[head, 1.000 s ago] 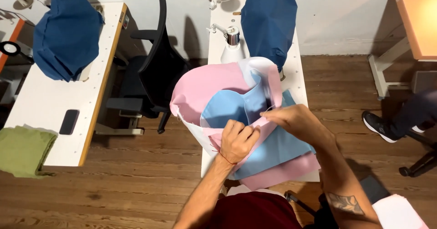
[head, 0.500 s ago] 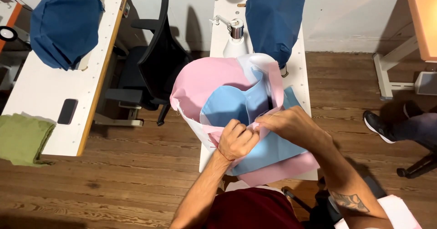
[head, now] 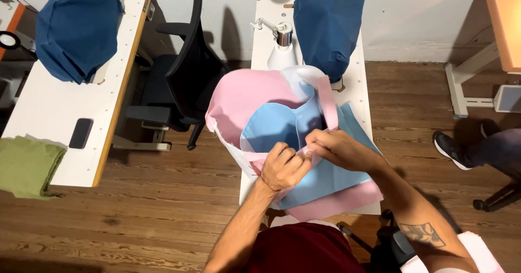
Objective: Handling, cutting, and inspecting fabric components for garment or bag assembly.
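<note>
1. Bag (head: pixel 255 102) of pink cloth, open-mouthed, propped on the white table (head: pixel 355 83) just ahead of both hands; blue lining (head: pixel 271 129) showing inside, directly beyond the knuckles.
2. Left hand (head: pixel 283 167): curled into a loose fist, thumb and fingers pinching the near pink rim (head: pixel 255 162) of the bag.
3. Right hand (head: pixel 336 149): fingers pressed together, nipping the same rim right beside the left thumb, the two hands touching.
4. Pink strap (head: pixel 326 102) rising just past the right fingers, looping over the far edge.
5. More blue and pink sheets (head: pixel 336 189) lying flat under the right wrist, hanging over the table's near edge.
6. Beyond the bag: a lamp (head: pixel 281 45) and a dark blue cover (head: pixel 328 23) over a machine. Far to the left of the left hand: an office chair (head: pixel 187 83), a second table (head: pixel 51 116) with a phone (head: pixel 81 133) and green cloth (head: pixel 24 164).
7. Step in hand, by the look of it: lining up or folding the rim where lining meets outer cloth.
8. Next move, likely: a firm pinch kept on both layers while shifting along the rim, edges kept level, no slip of the blue layer.
</note>
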